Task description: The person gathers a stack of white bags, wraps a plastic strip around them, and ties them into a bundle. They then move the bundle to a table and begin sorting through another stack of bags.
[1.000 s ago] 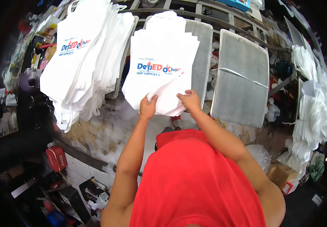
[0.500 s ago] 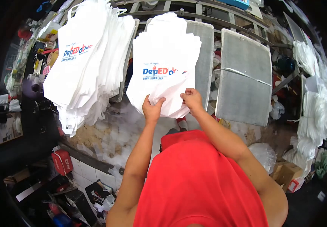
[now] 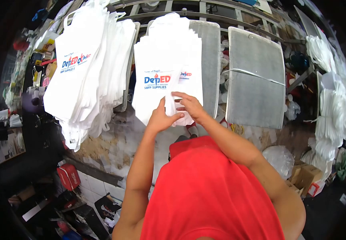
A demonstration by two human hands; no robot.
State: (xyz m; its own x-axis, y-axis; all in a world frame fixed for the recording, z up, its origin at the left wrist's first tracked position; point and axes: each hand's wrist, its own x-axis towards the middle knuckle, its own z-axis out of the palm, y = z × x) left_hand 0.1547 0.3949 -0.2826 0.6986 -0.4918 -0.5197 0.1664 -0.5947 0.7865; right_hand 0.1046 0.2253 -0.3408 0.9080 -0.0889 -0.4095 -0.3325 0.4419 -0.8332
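Observation:
White printed bags lie in a stack (image 3: 165,52) on a grey board at the centre, the top one lettered in blue and red. Its right part is folded over, and a similar print shows on the layer beneath. My left hand (image 3: 163,117) is at the lower edge of the stack, thumb and fingers apart around the fold, and whether it grips the fabric is unclear. Just right of it, my right hand (image 3: 189,107) has its fingers spread and reaching left over the folded edge.
On the left a large pile of white bags (image 3: 81,76) hangs over its board. A bare grey board (image 3: 255,80) with a white strap lies to the right. Bundled white bags (image 3: 333,116) are at the far right. A red cooler bag (image 3: 68,177) sits low on the left.
The top bag's right side has been folded leftward, uncovering the print beneath. My right hand has moved left towards my left hand and spread its fingers. The view has shifted slightly.

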